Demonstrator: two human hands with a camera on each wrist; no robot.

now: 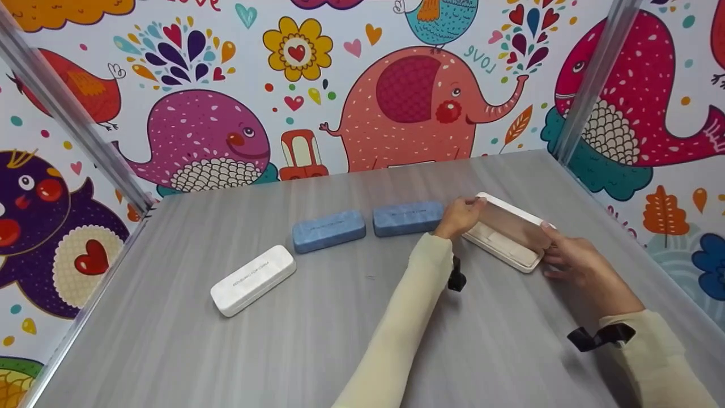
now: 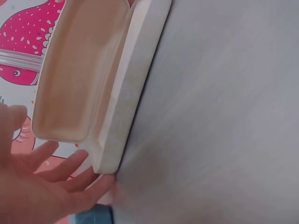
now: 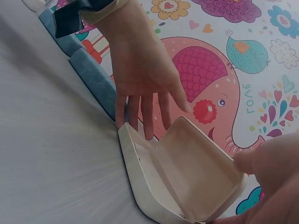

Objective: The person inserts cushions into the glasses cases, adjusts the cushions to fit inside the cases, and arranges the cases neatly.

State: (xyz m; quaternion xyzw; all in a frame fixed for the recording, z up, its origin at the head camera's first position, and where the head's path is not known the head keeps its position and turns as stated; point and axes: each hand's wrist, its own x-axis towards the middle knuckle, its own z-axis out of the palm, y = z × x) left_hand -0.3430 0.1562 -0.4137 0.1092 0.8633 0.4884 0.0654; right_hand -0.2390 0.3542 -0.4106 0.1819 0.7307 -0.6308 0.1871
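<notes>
A white glasses case [image 1: 503, 247] stands with its lid raised at the right of the table, its pale beige inside showing. My left hand [image 1: 457, 219] is at the case's left end; in the left wrist view its fingers [image 2: 70, 165] are spread and fairly straight, touching that end, the thumb apart from it. At the opposite end, my right hand [image 1: 583, 266] holds the case, with the thumb on the lid's edge, as the right wrist view shows at the lid [image 3: 201, 163]. Some right fingers are partly hidden.
Two closed blue glasses cases, one [image 1: 408, 219] near my left hand and another [image 1: 329, 231] left of it, lie on the grey table [image 1: 283, 357]. A closed white case [image 1: 254, 280] lies further left. Cartoon-printed walls [image 1: 317, 113] border the table.
</notes>
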